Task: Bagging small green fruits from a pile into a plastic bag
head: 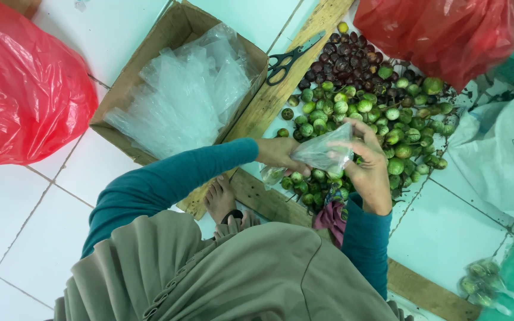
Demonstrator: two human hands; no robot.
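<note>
A: Both hands are on the clear plastic bag [322, 151]. The left hand [278, 153] has its grip pinched narrow on the near edge, and the right hand [371, 169] has its grip closed on the far side, thumb and fingers folded into the film.

B: Where is the bag sitting?

A: It isn't sitting. It hangs in the air just above the pile of green fruits [382, 128], which lies on the tiled floor inside a wooden frame [281, 83]. A few fruits seem to be in the lower end of the bag, though the film is too crumpled to tell for sure.

B: So what could go wrong?

A: My guess is the film slips. It is thin and slick, and a pinch on one edge may let the mouth sag, so fruits roll back onto the pile, or over the frame onto the floor [13, 220].

B: Anything sharp near?

A: The scissors [290, 59] lie on the frame, well apart from the hands, so the risk of a snag on them looks low. The stems on the fruits look more likely to puncture the film.

B: And the dark fruits?

A: The dark purple fruits [346, 59] touch the green pile at its far side, so a careless scoop could mix the two. The bare foot [220, 199] rests just beside the frame, near the pile, and a shift could crush strays.

B: Spare bags?

A: In the cardboard box [176, 30], beyond the left arm, near the red bag [25, 89].
</note>
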